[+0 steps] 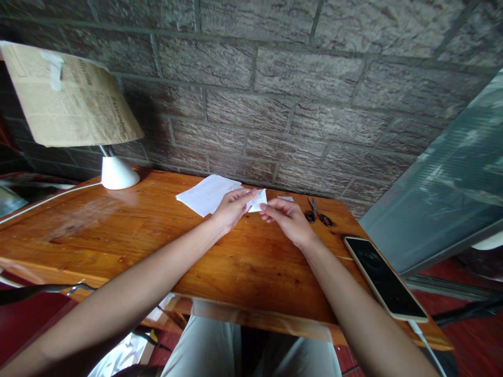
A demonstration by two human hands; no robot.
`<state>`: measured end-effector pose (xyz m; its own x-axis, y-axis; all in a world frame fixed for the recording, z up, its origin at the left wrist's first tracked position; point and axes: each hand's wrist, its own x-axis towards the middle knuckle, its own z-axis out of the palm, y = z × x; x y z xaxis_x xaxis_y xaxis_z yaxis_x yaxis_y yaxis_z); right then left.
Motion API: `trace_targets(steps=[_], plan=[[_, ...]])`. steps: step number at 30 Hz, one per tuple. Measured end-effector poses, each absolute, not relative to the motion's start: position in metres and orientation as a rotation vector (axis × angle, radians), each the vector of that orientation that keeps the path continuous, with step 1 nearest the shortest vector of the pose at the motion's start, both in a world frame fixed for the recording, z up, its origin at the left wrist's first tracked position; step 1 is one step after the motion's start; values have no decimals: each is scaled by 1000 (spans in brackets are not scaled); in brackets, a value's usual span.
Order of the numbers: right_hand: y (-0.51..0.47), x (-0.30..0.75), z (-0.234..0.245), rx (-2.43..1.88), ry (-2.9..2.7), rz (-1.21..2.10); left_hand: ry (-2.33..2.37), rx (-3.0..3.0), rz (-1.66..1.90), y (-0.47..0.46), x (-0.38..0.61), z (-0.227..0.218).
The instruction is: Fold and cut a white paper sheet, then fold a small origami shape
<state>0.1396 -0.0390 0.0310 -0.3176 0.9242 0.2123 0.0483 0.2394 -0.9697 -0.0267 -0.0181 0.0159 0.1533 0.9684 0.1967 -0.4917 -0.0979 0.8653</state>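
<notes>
A small white piece of paper (257, 201) is held up between my two hands over the far middle of the table. My left hand (234, 207) grips its left side, with the thumb lying across the top. At its lower right corner, my right hand (286, 215) pinches the edge between thumb and fingers. A stack of white paper sheets (206, 192) lies just left of and behind my left hand. Past my right hand, a pair of scissors (317, 213) with black handles rests with its points toward the wall.
A lamp (118, 173) with a newspaper-covered shade stands at the wooden table's (251, 272) back left. Near the right edge lies a phone (385, 277) with a white cable plugged in. Another small paper (285, 198) lies behind my right hand. A brick wall (271, 110) rises behind.
</notes>
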Motion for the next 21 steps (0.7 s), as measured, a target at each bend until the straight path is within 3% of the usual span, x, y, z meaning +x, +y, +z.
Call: trace_targets(steps=[13,21], plan=[[-35,138,21,-1028,-1425,1273,638,1298,1372,-20,-26,14],[-31,147,29,-930,-1569,946,724,1497,1145,-22,-33,17]])
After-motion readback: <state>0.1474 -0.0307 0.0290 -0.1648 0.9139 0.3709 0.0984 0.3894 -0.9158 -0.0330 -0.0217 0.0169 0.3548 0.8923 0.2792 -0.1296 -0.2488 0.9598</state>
